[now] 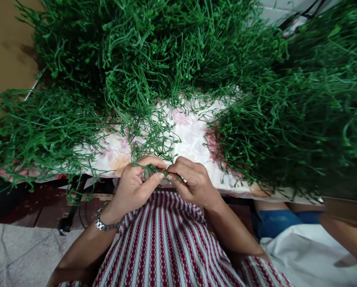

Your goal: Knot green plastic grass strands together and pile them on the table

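Note:
My left hand [136, 186], with a metal watch at the wrist, is closed in a pinch on thin green stems [150, 170]. Its thumb and forefinger meet close to the fingertips of my right hand [195, 181]. That hand also pinches the stems, where they run between both sets of fingers. Whether the stems are real or plastic I cannot tell. Just beyond my hands, a loose scatter of similar stems [154, 133] lies on a floral cloth [190, 139]. My fingers hide the exact spot where the stems are gripped.
A tall heap of green stems [154, 48] covers the back of the table. Further piles lie at the left [41, 135] and the right [286, 131]. A person in blue shorts [275, 221] sits at the lower right. The table's front edge runs just past my lap.

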Motion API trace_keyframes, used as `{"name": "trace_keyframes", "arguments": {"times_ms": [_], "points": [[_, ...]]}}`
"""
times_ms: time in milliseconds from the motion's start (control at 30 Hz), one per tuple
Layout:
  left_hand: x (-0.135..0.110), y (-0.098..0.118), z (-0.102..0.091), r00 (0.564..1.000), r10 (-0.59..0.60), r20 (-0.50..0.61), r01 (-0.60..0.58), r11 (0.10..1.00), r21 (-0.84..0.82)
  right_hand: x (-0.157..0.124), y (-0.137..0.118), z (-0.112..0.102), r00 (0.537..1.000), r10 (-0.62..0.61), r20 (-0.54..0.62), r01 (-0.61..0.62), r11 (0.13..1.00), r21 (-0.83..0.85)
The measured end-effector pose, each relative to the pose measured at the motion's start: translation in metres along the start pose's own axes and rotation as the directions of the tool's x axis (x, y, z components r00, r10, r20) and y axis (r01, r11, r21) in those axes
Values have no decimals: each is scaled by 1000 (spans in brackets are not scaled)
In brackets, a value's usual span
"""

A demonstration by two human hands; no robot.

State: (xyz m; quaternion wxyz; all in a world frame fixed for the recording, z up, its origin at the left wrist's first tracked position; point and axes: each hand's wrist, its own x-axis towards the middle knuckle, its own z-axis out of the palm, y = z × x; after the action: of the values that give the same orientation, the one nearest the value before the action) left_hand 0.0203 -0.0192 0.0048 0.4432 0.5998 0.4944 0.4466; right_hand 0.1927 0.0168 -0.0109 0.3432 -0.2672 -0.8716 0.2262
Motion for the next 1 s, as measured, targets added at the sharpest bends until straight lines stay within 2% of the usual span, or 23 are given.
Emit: {"name": "trace_keyframes", "arguments": {"times_ms": [100,167,233,333,467,533,600,700,767,867,933,1000], "points": [[1,-2,-2,997,-5,72,-1,997,83,-3,4,1,999,-24,26,26,998,-58],[3,-5,-3,996,20,82,-34,985,169,-5,6,2,997,-35,74,42,993,-109],[3,-7,-4,991,79,109,-106,958,265,-7,7,0,992,-37,124,56,986,-158],[4,-7,-5,960,165,225,-235,915,329,-6,7,-5,977,-47,206,84,980,-179],[4,-6,-7,868,237,436,-406,845,347,-1,6,-12,918,-104,383,129,991,-40],[4,-6,-7,826,239,510,-450,824,343,1,7,-13,881,-152,448,135,988,70],[4,-6,-8,806,235,543,-467,816,340,1,10,-14,852,-185,490,121,980,159],[7,-5,-15,808,236,540,-474,804,358,0,13,-18,811,-210,546,99,969,226],[9,-3,-21,814,259,520,-462,831,310,0,13,-27,831,-185,524,76,972,222],[12,-1,-27,842,374,388,-479,850,220,3,9,-44,945,-74,318,22,986,166],[11,-4,-26,844,480,241,-533,802,270,6,4,-50,988,-37,152,16,990,141],[9,-8,-22,812,569,127,-571,732,373,9,-1,-50,997,-60,53,51,985,162]]}}
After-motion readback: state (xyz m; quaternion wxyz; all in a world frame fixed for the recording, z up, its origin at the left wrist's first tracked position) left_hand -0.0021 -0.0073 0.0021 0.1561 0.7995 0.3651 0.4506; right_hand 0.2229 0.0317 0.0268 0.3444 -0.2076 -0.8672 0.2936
